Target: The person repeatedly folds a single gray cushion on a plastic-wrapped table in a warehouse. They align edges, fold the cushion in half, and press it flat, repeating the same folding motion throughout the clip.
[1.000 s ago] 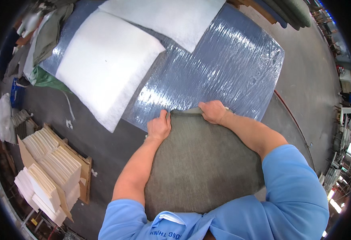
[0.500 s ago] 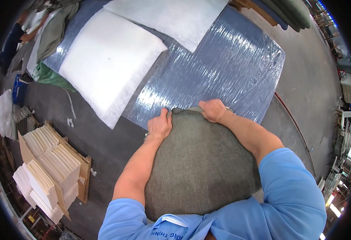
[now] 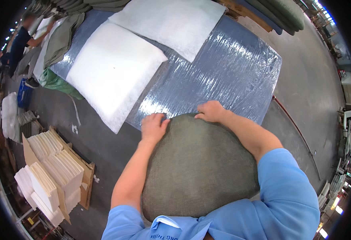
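A grey-green fabric-covered cushion (image 3: pixel 199 164) with a rounded outline lies against my body, its far edge on or just above the plastic-wrapped surface. My left hand (image 3: pixel 153 127) is closed at the cushion's far left corner, thumb along the rim and fingertips curled out of sight. At the far right of the same edge, my right hand (image 3: pixel 211 111) grips with bent fingers, thumb toward the fabric. Between the two hands the cover looks smooth and taut. The cushion's underside is hidden.
White padding sheets (image 3: pixel 115 68) overlap on the blue plastic-wrapped platform (image 3: pixel 239 60). Stacked cream foam pieces (image 3: pixel 59 164) stand on a pallet at left. A red hose (image 3: pixel 291 112) crosses the floor at right. Another person (image 3: pixel 19 44) works at far left beside grey-green covers (image 3: pixel 63 38).
The cover's far edge was bunched between my hands, with something pale showing behind; now it is smooth and rounded. My left hand has shifted slightly left and down, and both grips have changed.
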Tool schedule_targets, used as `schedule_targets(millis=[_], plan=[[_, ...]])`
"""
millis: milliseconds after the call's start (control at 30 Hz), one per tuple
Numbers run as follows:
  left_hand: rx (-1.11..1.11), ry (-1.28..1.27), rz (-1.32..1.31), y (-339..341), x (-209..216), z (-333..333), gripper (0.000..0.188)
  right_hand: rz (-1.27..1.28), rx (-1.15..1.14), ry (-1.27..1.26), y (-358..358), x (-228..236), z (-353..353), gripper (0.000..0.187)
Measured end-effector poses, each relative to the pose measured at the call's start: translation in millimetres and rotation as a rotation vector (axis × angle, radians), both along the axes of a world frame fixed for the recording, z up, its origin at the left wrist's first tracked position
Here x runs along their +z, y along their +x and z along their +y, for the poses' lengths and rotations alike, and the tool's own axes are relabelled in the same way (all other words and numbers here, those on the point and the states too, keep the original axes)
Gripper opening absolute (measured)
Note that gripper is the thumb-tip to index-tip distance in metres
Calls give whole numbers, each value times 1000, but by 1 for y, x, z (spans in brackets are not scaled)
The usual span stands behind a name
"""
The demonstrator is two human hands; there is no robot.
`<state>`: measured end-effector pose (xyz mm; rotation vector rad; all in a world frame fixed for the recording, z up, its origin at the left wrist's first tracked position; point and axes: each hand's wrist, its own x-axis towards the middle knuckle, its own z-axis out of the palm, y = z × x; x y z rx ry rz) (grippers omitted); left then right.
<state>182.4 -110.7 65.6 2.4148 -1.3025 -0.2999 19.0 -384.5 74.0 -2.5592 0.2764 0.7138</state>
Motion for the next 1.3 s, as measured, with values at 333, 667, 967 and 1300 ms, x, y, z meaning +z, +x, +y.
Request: schedule_targets(millis=[333,667,967,1300], plan=[[705,328,1435,-44,133,138,107,801,-888,547,-99,168,-44,119],[834,432,1387,-43,82,96,103,690,-978,389,-86,119,3,107],[951,516,1425,-16,-7,92,82,698,-885,284,-68,68,-17,100],[916,125,1833,-17,-44,131,72,534,-1113,558,-91,65,-29,80]])
